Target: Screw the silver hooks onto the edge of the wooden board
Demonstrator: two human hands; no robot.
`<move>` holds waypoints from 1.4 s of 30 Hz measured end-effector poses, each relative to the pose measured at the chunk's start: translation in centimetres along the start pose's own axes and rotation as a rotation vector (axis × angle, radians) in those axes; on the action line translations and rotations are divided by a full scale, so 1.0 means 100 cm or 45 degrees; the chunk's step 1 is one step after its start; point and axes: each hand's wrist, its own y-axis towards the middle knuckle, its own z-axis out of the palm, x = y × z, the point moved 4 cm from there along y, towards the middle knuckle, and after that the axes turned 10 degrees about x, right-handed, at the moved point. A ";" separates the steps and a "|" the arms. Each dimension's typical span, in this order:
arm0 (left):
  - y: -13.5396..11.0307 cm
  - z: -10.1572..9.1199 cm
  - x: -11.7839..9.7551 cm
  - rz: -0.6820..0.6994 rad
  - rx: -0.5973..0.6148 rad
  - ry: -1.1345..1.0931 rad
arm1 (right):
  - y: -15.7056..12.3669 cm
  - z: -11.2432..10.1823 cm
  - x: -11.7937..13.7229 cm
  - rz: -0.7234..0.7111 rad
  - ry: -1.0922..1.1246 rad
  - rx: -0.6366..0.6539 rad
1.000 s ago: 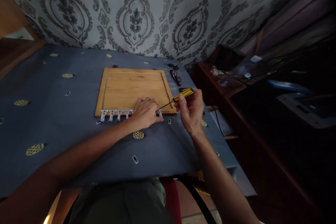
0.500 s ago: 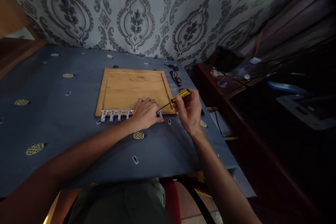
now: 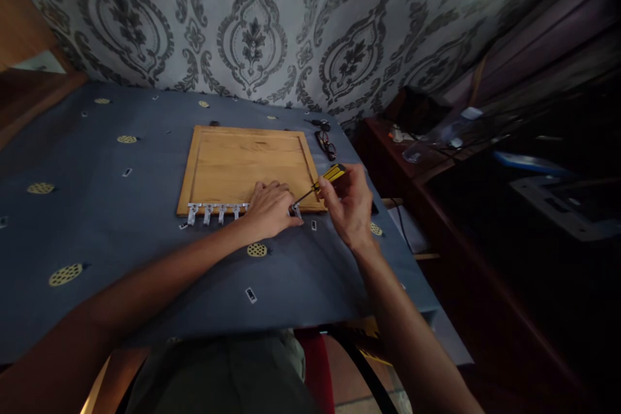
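A wooden panel [image 3: 242,171] with a raised frame lies flat on the table, and several metal hinges [image 3: 207,212] line its near edge. My left hand [image 3: 272,210] rests over that edge, its thumb and forefinger closed around the rightmost hinge [image 3: 296,210]; its palm hides part of the row. In my right hand [image 3: 350,207] is a yellow-and-black screwdriver [image 3: 332,173], gripped by its handle. The screwdriver's shaft slants down to the left, and its tip meets the rightmost hinge beside my left fingers.
Glasses [image 3: 325,145] and a key fob [image 3: 320,123] lie beyond the panel's right side. Blue cloth with pineapple prints covers the table [image 3: 160,284]. A patterned curtain [image 3: 252,32] hangs behind. To the right, a dark red cabinet [image 3: 412,168] bears a plastic bottle [image 3: 439,136].
The screwdriver's handle has turned and shifted slightly left and down in my right hand. My left hand stays in place on the panel's edge.
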 end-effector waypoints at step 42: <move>0.000 0.001 0.001 0.009 0.005 0.013 | 0.012 0.013 0.012 0.140 0.502 0.193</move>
